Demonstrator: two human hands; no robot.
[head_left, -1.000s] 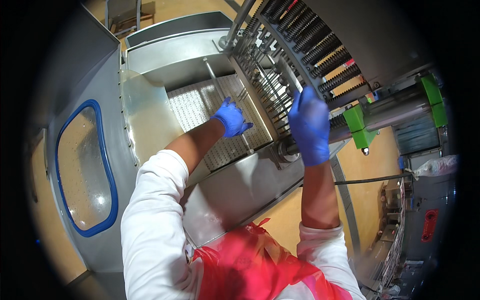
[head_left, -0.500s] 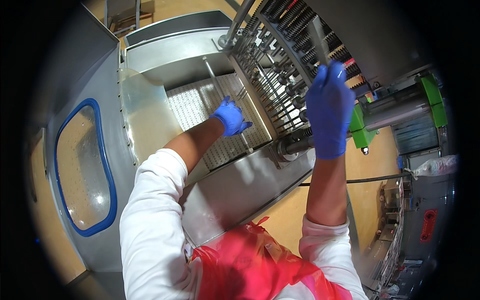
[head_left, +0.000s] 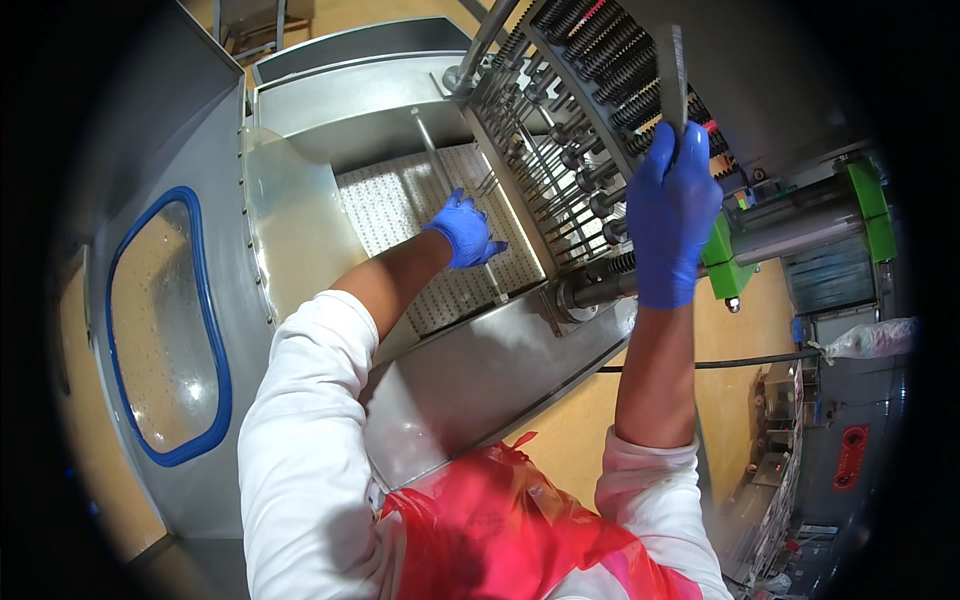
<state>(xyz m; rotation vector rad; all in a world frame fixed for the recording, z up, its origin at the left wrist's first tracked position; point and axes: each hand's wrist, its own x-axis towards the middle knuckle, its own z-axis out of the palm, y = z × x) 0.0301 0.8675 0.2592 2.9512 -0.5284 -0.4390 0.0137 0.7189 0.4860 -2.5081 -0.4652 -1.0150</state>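
Note:
My right hand [head_left: 675, 215], in a blue glove, is raised beside the rows of dark springs [head_left: 610, 60]. It is closed around the lower end of a flat grey metal bar [head_left: 674, 80], which points upward. My left hand [head_left: 465, 232], also gloved in blue, is over a thin metal rod [head_left: 432, 145] that crosses a white perforated belt [head_left: 390, 195]. Its fingers are apart and its thumb is spread; the palm side is hidden. Right of that hand is a bank of thin metal needles [head_left: 545, 190] in a steel frame.
Steel side walls [head_left: 450, 385] enclose the belt, with a translucent sheet [head_left: 300, 225] at its left. Further left stands a panel with a blue-rimmed window [head_left: 222, 400]. A thick shaft with green blocks [head_left: 725, 265] is at right, above a black hose [head_left: 735, 362].
My right hand has moved slightly to the right, and the metal bar has swung more upright. My left hand has hardly moved.

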